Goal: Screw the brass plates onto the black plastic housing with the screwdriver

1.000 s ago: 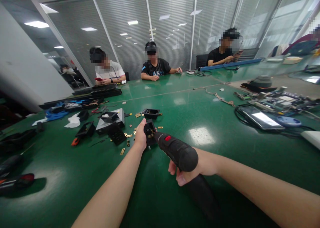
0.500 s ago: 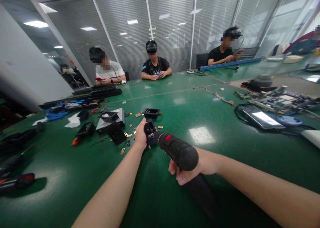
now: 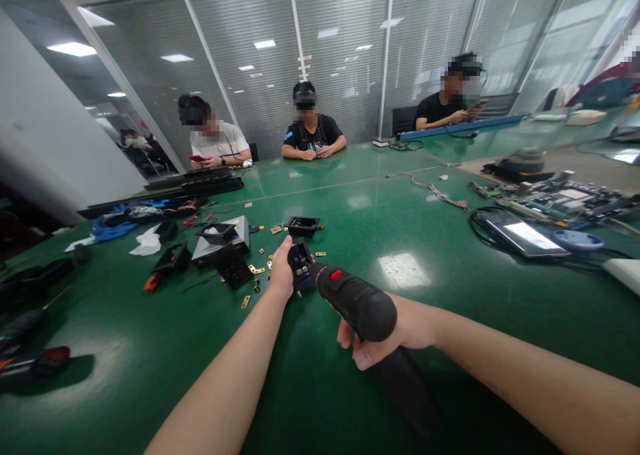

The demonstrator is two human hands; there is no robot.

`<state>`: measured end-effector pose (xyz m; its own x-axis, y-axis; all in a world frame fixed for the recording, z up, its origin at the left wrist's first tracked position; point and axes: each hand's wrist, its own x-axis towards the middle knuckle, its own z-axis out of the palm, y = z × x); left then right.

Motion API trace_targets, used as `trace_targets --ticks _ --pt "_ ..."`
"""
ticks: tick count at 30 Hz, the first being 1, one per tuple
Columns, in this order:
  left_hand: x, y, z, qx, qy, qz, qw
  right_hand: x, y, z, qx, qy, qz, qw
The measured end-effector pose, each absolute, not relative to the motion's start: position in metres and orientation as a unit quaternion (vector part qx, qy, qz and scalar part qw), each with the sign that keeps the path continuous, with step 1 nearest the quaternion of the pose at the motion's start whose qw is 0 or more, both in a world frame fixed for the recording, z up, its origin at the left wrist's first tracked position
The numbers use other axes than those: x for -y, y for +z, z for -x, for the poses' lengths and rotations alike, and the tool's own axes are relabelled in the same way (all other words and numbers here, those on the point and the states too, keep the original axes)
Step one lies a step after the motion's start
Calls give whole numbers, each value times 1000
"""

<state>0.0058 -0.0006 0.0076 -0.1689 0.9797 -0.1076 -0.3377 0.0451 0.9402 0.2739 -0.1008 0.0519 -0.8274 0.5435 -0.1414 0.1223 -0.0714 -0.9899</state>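
Observation:
My left hand [image 3: 281,273] grips a small black plastic housing [image 3: 301,262] held upright on the green table [image 3: 410,228]. My right hand [image 3: 395,335] is closed around the handle of a black electric screwdriver [image 3: 355,300] with a red switch on top. The tool's tip points into the open face of the housing, where small brass parts show. Several loose brass pieces [image 3: 256,270] lie on the table just left of my left hand.
More black housings [image 3: 302,226] and a grey box [image 3: 220,243] lie beyond my hands, with an orange-handled tool [image 3: 150,282]. A tablet with cables [image 3: 523,235] and circuit boards [image 3: 565,198] sit at the right. Three people sit along the far side.
My hands and the screwdriver stay almost still on the housing. The person in the middle across the table has drawn both hands together.

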Motion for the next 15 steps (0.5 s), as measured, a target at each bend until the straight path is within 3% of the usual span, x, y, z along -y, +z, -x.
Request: trace_targets --ticks 15 --pt "1 10 -8 -482 602 -330 544 102 55 -272 663 688 258 147"
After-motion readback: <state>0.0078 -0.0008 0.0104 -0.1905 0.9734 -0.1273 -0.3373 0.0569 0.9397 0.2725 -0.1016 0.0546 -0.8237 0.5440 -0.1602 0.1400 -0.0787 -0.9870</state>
